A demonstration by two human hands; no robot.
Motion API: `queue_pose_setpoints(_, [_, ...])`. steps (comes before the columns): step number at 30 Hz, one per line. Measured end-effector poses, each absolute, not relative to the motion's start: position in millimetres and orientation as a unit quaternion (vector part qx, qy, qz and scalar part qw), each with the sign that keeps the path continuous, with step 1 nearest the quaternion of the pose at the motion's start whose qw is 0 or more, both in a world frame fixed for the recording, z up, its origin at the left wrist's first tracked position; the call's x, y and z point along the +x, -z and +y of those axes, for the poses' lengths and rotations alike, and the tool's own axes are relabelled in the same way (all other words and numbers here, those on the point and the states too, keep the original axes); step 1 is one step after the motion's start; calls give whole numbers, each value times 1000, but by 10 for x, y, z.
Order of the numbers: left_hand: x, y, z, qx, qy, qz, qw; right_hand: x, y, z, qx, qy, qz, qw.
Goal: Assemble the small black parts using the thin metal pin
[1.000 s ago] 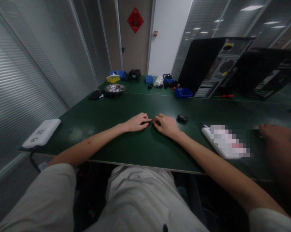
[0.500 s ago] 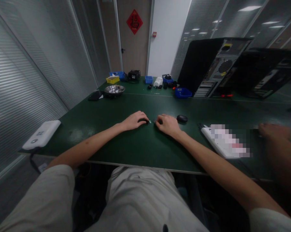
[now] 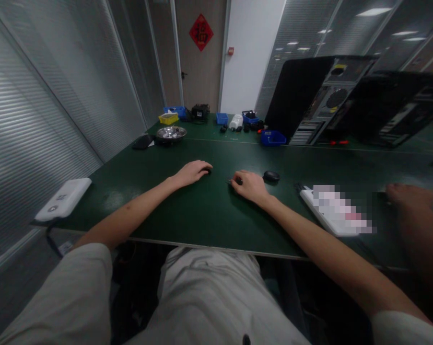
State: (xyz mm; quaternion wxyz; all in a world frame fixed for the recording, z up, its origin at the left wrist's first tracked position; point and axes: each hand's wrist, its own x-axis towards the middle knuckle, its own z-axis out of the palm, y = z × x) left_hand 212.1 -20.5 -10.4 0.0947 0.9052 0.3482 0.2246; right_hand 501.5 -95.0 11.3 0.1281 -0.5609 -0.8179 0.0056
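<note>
My left hand (image 3: 193,173) rests low over the green table, left of the middle. Its fingers curl together, with a small dark patch under the fingertips that I cannot make out. To the right, my right hand (image 3: 250,184) is closed around a small dark tool with a thin metal tip (image 3: 229,181), which points left. Most of that tool is hidden by the fingers. Just beyond the right hand lies a black rounded object (image 3: 272,176), shaped like a computer mouse. A gap of bare table separates my two hands.
A steel bowl (image 3: 170,133) and a black flat object (image 3: 143,141) sit at the far left. Blue bins (image 3: 273,138) and a computer case (image 3: 298,96) stand behind. A white device (image 3: 63,199) lies left, another (image 3: 322,211) right. Another person's hand (image 3: 410,195) is at far right.
My left hand has moved left and slightly away from me, widening the gap to my right hand. The small greenish piece at its fingertips no longer shows. My right hand stays put.
</note>
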Motion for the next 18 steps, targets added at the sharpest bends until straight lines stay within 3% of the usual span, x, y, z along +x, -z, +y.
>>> queue_pose_setpoints(11, [87,212,234,541,-288,789,-49,5012,-166,-959,-558,-42,-820,119])
queue_pose_setpoints(18, [86,264,236,491,-310,813,-50,5014,-155,-967,-561,-35,-818,124])
